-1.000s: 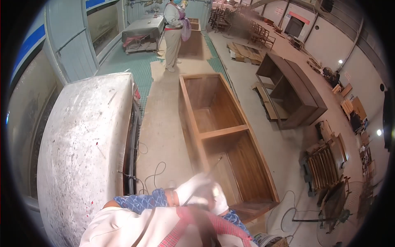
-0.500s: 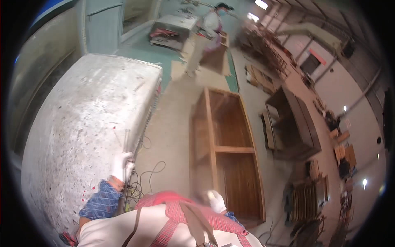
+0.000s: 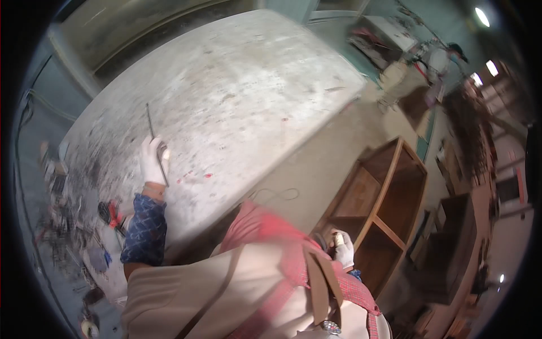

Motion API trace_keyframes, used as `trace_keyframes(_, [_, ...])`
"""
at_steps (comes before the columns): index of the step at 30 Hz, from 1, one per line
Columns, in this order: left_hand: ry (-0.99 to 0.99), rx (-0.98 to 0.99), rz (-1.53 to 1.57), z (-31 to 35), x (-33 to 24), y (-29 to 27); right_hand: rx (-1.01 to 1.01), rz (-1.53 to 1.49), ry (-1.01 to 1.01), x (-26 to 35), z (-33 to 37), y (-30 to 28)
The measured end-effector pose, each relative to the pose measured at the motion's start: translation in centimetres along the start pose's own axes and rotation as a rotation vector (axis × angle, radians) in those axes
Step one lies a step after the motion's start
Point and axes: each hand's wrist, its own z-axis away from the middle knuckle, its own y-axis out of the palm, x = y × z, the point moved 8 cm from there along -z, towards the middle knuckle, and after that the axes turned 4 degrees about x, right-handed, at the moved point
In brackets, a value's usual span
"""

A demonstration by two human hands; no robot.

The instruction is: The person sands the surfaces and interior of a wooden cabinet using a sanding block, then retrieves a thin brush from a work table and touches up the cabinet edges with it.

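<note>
My left hand (image 3: 152, 160), in a white glove with a blue patterned sleeve above it, is over the spotted white tabletop (image 3: 254, 79). Its fingers are closed round a thin dark rod (image 3: 149, 120), which sticks out both beyond the fingers and back past the wrist. Low in front of my body, my right hand (image 3: 344, 250) is also gloved in white, with its fingers curled. A dark rounded shape (image 3: 323, 237) lies against it, too blurred to name. Beside that hand stands a brown wooden cabinet frame (image 3: 389, 192) with open compartments.
A red-handled thing (image 3: 114, 216) and blurred clutter (image 3: 62, 220) are at the table's left end. A thin cable (image 3: 276, 195) lies on the floor. A co-worker (image 3: 440, 65) stands at the far right by a brown box. A darker cabinet (image 3: 451, 248) stands further right.
My view has swung left. My left hand has moved from the table's near edge to over its top with the rod. My right hand stays low beside the cabinet frame.
</note>
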Motion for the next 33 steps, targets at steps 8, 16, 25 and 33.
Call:
trace_keyframes(8, [-0.121,-0.05,-0.807,7.0,12.6,-9.8,0.01,-0.255,0.214,-1.2,-0.4,1.6])
trace_keyframes(16, [-0.05,-0.125,-0.893,8.3,13.2,-19.6,0.204,0.061,0.151,-1.5,-2.2,3.8])
trace_keyframes(25, [-0.15,-0.099,-0.639,5.7,16.5,-7.5,0.221,0.11,0.097,-3.8,-1.0,3.3])
trace_keyframes(33, [-0.407,0.402,-0.322,13.3,36.4,-5.0,0.096,0.108,0.147,-4.0,3.0,3.4])
